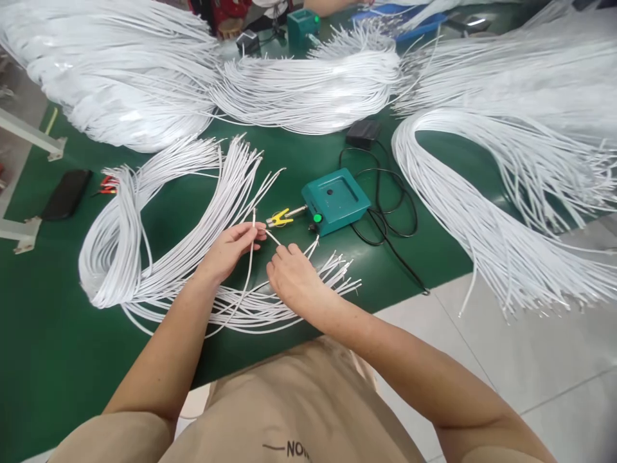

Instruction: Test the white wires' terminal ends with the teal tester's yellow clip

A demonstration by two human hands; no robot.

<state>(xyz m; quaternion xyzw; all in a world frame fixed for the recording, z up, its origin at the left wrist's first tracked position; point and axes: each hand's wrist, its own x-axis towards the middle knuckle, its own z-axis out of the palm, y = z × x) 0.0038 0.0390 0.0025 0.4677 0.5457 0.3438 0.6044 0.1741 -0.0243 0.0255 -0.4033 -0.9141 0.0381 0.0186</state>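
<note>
My left hand (240, 243) is closed in a pinch on a white cable (250, 263), whose short end points up above the fingers. My right hand (293, 275) is closed too, its fingers on another length of white cable (272, 236) that runs between the two hands. Whether both lengths belong to one cable I cannot tell. Just beyond my fingertips is a yellow clip (279, 218) on a metal rod, which sticks out of a teal box (337, 200) with a green button. Below and around my hands lies a looped bundle of white cables (180, 257).
Large heaps of white cables (130, 71) cover the back of the green table (43, 360). Another bundle (448, 186) hangs over the right edge. A black power adapter (363, 134) with a coiled cord lies behind the box. At left are a black phone-like object (67, 194) and red-handled tool (108, 185).
</note>
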